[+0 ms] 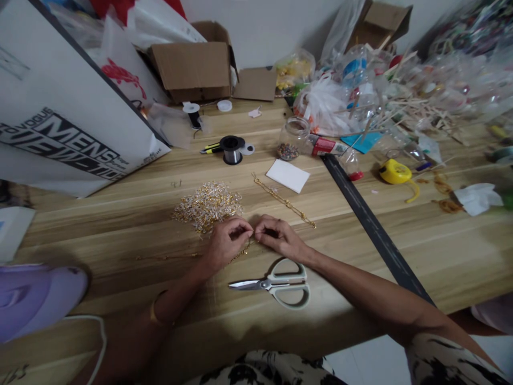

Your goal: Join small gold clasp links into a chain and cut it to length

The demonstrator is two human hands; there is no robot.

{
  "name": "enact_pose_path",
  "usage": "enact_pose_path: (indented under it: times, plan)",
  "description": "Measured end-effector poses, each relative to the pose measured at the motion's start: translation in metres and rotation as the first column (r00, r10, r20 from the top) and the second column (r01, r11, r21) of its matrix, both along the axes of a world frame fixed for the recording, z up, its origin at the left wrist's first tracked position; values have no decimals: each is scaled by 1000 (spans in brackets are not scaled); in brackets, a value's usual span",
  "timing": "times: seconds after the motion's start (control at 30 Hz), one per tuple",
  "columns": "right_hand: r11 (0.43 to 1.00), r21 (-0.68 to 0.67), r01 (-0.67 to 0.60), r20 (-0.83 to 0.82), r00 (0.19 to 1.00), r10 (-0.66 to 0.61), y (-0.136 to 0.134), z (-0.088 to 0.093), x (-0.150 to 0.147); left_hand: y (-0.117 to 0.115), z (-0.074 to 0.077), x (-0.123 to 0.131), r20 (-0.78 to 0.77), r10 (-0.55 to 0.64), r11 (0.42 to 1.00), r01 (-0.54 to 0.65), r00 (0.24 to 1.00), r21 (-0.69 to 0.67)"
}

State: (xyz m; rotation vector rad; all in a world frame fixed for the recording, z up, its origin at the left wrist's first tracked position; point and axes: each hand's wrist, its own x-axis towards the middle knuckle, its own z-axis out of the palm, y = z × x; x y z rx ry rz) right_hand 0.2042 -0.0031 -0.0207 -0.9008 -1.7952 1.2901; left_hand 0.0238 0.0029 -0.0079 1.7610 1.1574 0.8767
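Observation:
My left hand [226, 240] and my right hand [277, 237] meet fingertip to fingertip over the wooden table [120, 224], both pinched on a small gold piece too small to name. A thin gold chain [168, 257] trails left from under my left hand. Just behind my hands lies a heap of gold and silver pins or findings [208, 205]. A second gold chain [283, 200] runs diagonally beyond my right hand. Scissors [276, 283] with pale handles lie closed near the table's front edge, just below my right wrist.
A black ruler [372, 227] crosses the table diagonally at right. A wire spool [232, 149], white card [287, 175], bead jar [294, 138] and yellow tape measure [395, 172] sit further back. Cardboard boxes [192, 67], bags and sticks crowd the far edge. A white printed bag [64, 107] stands left.

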Motion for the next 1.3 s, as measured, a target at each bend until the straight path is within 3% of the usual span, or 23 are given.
enact_pose_path:
  times: [0.67,0.9,1.3]
  plan:
    - [1000,8,-1,-9,1000,1,0,5,-2,0,2,-2,-90,-46,986,59,995,154]
    - [1000,-8,27,-2,1000,-27,0,6,-3,-1,7,-1,-125,-16,989,34,992,146]
    - [998,-8,63,-32,997,-63,-1,5,-4,0,6,-1,-44,10,998,-7,999,61]
